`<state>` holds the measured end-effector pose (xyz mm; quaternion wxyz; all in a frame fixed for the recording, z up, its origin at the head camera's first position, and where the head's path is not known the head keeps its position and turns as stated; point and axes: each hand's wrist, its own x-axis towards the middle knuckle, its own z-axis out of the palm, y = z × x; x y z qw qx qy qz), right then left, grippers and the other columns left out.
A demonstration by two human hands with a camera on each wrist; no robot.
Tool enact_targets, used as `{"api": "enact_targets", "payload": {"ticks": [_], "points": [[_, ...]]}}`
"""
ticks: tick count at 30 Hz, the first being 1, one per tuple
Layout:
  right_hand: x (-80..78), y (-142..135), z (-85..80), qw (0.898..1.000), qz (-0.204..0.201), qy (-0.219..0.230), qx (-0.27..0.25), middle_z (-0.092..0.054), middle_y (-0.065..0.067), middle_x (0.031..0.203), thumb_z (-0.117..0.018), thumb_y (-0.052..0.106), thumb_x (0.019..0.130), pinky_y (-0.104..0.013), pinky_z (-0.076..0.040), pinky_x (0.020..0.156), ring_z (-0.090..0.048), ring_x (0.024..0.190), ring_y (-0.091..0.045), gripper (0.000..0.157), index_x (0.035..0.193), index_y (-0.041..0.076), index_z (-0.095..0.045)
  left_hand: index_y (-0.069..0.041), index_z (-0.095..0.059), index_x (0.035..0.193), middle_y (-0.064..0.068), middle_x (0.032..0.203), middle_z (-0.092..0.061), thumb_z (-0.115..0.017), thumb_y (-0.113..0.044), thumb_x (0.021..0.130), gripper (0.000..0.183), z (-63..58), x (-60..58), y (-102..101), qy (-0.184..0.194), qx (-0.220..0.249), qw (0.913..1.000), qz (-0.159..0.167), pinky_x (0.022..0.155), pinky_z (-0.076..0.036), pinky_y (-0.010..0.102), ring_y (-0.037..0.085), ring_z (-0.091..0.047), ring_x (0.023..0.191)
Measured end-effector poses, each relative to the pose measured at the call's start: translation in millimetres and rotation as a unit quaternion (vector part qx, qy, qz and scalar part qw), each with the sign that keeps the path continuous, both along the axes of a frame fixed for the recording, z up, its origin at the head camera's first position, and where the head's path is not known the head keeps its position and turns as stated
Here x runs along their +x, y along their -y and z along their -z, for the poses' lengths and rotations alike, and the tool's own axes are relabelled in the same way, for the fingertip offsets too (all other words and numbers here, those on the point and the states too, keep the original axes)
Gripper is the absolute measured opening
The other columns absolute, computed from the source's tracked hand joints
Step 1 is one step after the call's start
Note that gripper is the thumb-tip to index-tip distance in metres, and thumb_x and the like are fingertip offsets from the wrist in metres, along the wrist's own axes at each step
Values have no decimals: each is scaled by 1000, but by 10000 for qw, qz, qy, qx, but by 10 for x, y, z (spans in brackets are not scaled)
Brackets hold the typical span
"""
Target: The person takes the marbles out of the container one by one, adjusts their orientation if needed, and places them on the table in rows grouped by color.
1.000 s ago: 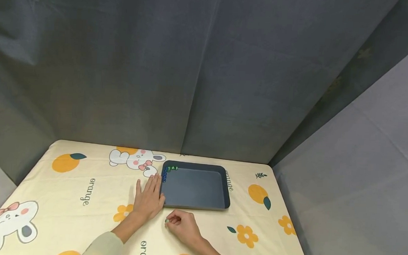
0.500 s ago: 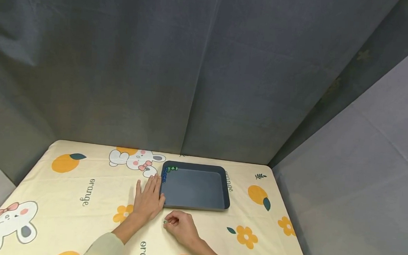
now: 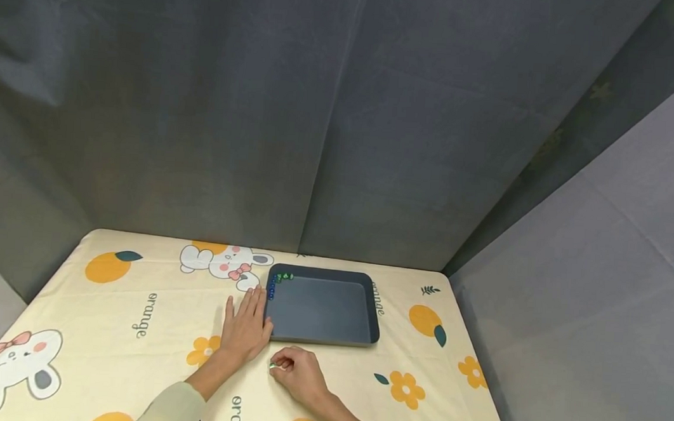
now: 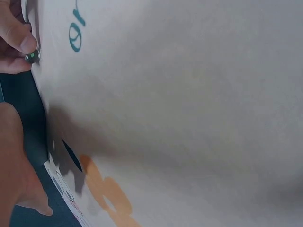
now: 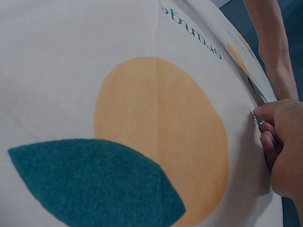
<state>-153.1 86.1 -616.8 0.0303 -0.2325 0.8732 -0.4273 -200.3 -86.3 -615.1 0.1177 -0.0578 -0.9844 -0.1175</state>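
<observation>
A dark grey rectangular tray [image 3: 321, 311] lies on the cloth. Along its left inner wall runs a short row of blue marbles [image 3: 272, 291], and several green marbles [image 3: 285, 276] sit in its far left corner. My left hand [image 3: 245, 333] rests beside the tray's left side with its fingers straight and the thumb at the rim. In front of the tray's near edge, my right hand [image 3: 301, 374] pinches a small glossy green marble [image 4: 31, 57] between thumb and fingers, low over the cloth. Most of that marble is hidden by the fingers in the right wrist view.
A cream cloth [image 3: 170, 329] printed with oranges, flowers and rabbits covers the table. Grey curtains [image 3: 232, 135] hang behind it, with another grey curtain [image 3: 608, 282] along the right side.
My right hand has shifted very slightly left with the marble, and the marble's angle between the fingertips has altered a little. The left hand and tray stay in place.
</observation>
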Motion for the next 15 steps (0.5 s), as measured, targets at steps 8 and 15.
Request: {"api": "enact_targets", "payload": {"ticks": [8,15], "points": [[1,0,-10,9997,36,210,-127,-63,6,78,-76,10,73,-16,-47,58,-55,66,0,16,86,12,-69,-4,-27,144,11,149,-24,-44,-36,90,65,-1,-11,3,91,-82,9999,-4,106,-4,56,27,-19,136],[-56,-19,-151,9977,88,278,-605,-62,7,74,-72,8,77,-19,-50,57,-59,65,-5,10,87,6,-69,-4,-28,144,11,149,-25,-44,-36,90,65,6,-14,7,11,-155,9999,23,106,-5,56,27,-20,136]]}}
